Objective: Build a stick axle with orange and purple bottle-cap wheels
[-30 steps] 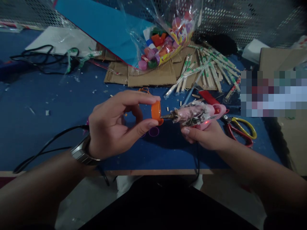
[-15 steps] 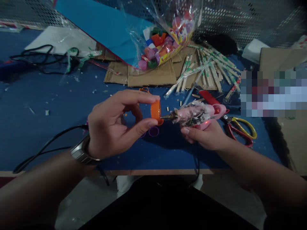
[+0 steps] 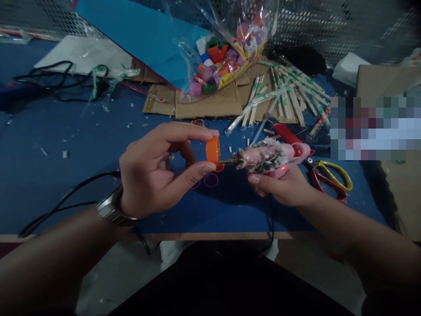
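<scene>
Between thumb and fingertips, my left hand [image 3: 158,169] pinches an orange bottle cap [image 3: 213,151], tilted on its side with its opening facing right. A pink hot glue gun [image 3: 263,157], its front crusted with grey and white residue, is gripped in my right hand [image 3: 286,184]. Its metal nozzle points left and reaches the rim of the orange cap; whether it touches is too fine to tell. A small red-orange light glows on the gun's body. Below the cap, purple rings [image 3: 211,180] lie on the blue table, one partly hidden by my left thumb.
Pliers [image 3: 332,177] with red and yellow handles lie right of the glue gun, near a red-handled tool [image 3: 285,132]. Behind are wrapped sticks [image 3: 286,98], cardboard [image 3: 207,105] and a clear bag of colourful caps [image 3: 220,66]. Black cables [image 3: 66,195] run at the left.
Almost nothing differs. My left hand and the orange cap have shifted very slightly left; the glue gun stays at the cap's rim.
</scene>
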A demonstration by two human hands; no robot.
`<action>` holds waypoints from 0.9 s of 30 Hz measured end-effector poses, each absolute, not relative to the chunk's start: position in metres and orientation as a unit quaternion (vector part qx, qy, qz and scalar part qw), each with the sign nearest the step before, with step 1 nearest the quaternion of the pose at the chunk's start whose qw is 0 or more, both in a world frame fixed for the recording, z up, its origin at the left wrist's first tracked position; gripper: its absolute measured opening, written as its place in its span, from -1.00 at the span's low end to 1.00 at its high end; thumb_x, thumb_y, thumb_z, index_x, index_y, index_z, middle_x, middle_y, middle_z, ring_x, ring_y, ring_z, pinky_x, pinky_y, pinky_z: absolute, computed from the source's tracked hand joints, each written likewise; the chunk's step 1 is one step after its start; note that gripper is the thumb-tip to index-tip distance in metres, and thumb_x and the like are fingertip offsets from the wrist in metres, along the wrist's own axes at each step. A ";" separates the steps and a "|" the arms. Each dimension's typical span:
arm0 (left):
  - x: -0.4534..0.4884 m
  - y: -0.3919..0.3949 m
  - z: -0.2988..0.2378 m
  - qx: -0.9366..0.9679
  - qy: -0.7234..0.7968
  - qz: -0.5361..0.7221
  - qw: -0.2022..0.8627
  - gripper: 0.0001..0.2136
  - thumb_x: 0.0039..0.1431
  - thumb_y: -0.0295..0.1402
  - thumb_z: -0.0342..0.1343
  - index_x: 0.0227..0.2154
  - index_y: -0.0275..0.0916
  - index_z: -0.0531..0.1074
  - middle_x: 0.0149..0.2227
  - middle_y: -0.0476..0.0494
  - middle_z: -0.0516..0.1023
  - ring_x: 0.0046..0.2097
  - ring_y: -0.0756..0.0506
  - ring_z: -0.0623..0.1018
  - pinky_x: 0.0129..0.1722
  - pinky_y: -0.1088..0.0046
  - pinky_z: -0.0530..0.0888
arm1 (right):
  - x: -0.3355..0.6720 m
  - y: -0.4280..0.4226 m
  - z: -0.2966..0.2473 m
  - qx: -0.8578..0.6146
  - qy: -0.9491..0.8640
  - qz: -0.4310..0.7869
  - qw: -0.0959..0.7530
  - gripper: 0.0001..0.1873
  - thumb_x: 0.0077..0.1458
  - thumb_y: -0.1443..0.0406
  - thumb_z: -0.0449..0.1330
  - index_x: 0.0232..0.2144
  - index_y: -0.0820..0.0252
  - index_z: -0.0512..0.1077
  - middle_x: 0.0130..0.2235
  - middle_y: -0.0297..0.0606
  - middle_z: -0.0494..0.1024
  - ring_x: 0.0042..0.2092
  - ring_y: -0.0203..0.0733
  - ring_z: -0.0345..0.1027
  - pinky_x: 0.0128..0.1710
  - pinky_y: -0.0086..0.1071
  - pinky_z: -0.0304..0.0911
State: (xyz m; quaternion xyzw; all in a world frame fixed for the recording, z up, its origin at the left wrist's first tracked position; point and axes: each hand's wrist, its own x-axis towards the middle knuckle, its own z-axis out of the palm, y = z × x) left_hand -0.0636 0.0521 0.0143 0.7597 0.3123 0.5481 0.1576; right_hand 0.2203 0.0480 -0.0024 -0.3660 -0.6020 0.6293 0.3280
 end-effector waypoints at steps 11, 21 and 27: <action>-0.064 0.051 0.016 0.756 0.318 0.547 0.169 -0.57 0.27 -0.18 0.52 0.17 -0.04 0.65 0.07 -0.02 0.79 -0.16 -0.18 0.77 -0.45 0.19 0.65 | 0.221 0.048 0.001 -0.363 -0.601 0.635 0.322 -0.66 0.30 0.05 0.47 -0.26 0.18 0.55 -0.56 -0.45 0.44 -0.59 -0.35 0.29 -0.63 -0.47 0.23; -0.067 0.054 0.018 0.773 0.303 0.537 0.150 -0.57 0.28 -0.36 0.49 0.19 -0.09 0.63 0.06 -0.08 0.79 -0.26 -0.07 0.75 -0.38 0.34 0.66 | 0.221 0.050 0.000 -0.361 -0.606 0.632 0.320 -0.72 0.32 0.12 0.46 -0.27 0.20 0.55 -0.58 -0.46 0.45 -0.59 -0.37 0.29 -0.62 -0.49 0.22; -0.069 0.054 0.018 0.773 0.299 0.537 0.155 -0.55 0.26 -0.39 0.51 0.19 -0.09 0.63 0.07 -0.06 0.80 -0.33 -0.04 0.72 -0.38 0.36 0.66 | 0.222 0.049 -0.002 -0.363 -0.603 0.633 0.324 -0.67 0.31 0.10 0.46 -0.33 0.18 0.52 -0.58 -0.45 0.45 -0.59 -0.36 0.30 -0.62 -0.48 0.24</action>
